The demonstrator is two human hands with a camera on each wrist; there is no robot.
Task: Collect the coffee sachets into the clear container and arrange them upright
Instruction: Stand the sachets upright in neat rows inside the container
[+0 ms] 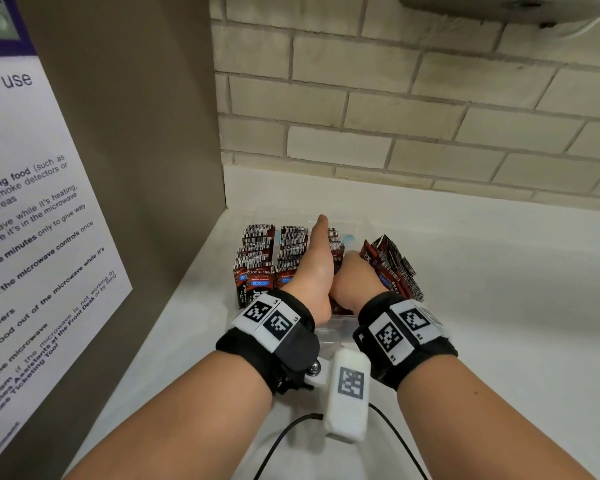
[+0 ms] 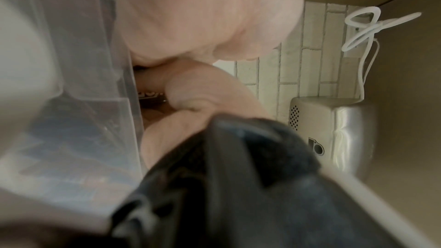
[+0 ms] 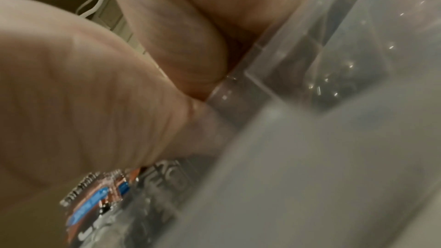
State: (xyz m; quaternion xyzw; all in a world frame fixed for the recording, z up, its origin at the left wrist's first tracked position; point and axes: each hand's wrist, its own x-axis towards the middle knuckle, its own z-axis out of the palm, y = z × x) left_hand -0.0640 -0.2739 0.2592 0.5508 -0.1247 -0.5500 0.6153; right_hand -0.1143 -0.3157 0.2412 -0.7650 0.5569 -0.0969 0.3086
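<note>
A clear container (image 1: 336, 328) stands on the white counter (image 1: 499, 289), holding several rows of red and dark coffee sachets (image 1: 257, 258) standing upright. My left hand (image 1: 317, 258) reaches edge-on into the middle of the container, fingers straight, pressing against a row. Beside it my right hand (image 1: 352, 277) curls down into the right side and grips a bunch of sachets. Further sachets (image 1: 394, 268) lean outward at the right end. The left wrist view shows the container wall (image 2: 83, 63) and the curled right hand (image 2: 190, 91). A sachet (image 3: 95, 195) lies under my right palm.
A brown cabinet panel (image 1: 136, 133) with a paper notice (image 1: 32, 202) closes the left side. The tiled wall (image 1: 395, 116) stands right behind the container. A metal appliance (image 2: 334, 129) with a white cable (image 2: 365, 31) hangs on the wall above. Bare counter extends to the right.
</note>
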